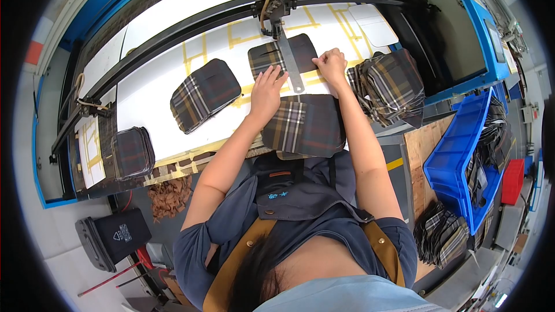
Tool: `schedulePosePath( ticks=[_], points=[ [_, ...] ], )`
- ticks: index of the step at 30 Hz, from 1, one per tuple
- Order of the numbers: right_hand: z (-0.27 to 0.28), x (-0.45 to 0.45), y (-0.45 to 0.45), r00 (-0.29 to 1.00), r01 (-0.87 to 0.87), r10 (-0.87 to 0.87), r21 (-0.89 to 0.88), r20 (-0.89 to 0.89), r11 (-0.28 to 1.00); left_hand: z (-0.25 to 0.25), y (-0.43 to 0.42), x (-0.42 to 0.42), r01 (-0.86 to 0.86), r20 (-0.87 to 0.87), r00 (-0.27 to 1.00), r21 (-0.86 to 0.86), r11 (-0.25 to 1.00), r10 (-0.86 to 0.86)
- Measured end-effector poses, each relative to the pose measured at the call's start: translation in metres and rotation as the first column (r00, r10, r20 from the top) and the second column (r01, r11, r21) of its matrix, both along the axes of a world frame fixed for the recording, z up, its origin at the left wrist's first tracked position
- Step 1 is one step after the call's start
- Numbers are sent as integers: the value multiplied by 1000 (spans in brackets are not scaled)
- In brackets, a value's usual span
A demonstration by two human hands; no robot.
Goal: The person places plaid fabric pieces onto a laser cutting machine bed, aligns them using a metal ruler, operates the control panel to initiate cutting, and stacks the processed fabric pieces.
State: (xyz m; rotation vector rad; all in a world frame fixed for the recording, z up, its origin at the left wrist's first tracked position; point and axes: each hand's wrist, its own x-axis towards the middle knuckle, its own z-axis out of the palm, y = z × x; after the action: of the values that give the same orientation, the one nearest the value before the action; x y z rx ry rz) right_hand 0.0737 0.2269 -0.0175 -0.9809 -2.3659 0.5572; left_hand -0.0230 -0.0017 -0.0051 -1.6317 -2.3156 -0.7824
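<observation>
Rests left hand (266, 93) on the lower left edge of a plaid patch (306, 52), fingers extended and loosely spread, probably to stop any sliding. Touches the right edge with right hand (331, 66), thumb and fingertips close together; cannot tell whether pinching or merely steadying. Has the patch flat on the white bed (144, 107), between both hands, just below the machine head (274, 8). Has a ruler (291, 62) lying across the patch, perhaps as a straight guide. Has the near stack (303, 127) right before the body, likely for easy reach, with left stack (207, 89) and right stack (393, 84) apart to either side, seemingly to leave working room.
</observation>
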Motion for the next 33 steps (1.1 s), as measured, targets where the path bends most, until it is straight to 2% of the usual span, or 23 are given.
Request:
schedulePosePath(
  ticks=[3, 12, 21, 24, 28, 29, 33],
  points=[
    [-2, 0, 1, 1000, -11, 11, 33, -28, 999, 1, 1, 2, -13, 28, 1000, 21, 1000, 12],
    [2, 0, 0, 1000, -16, 17, -65, 1, 998, -4, 1, 2, -10, 51, 999, 55, 998, 8],
    [6, 4, 1, 999, 8, -11, -67, -41, 998, -3, 1, 3, -15, 51, 999, 47, 999, 13],
    [13, 11, -15, 978, -41, 38, -7, -203, 999, -3, 1, 1, -18, 51, 999, 46, 999, 15],
    [21, 7, -48, 967, -236, 180, -364, -179, 901, 1, 1, 3, -8, 56, 998, 46, 999, 6],
    [20, 5, -50, 969, -246, 223, -328, -107, 912, 0, 1, 2, -7, 58, 998, 43, 999, 5],
    [24, -5, -51, 972, -223, 236, -374, -11, 900, 1, 1, 3, -13, 40, 999, 2, 1000, 13]
  ],
)
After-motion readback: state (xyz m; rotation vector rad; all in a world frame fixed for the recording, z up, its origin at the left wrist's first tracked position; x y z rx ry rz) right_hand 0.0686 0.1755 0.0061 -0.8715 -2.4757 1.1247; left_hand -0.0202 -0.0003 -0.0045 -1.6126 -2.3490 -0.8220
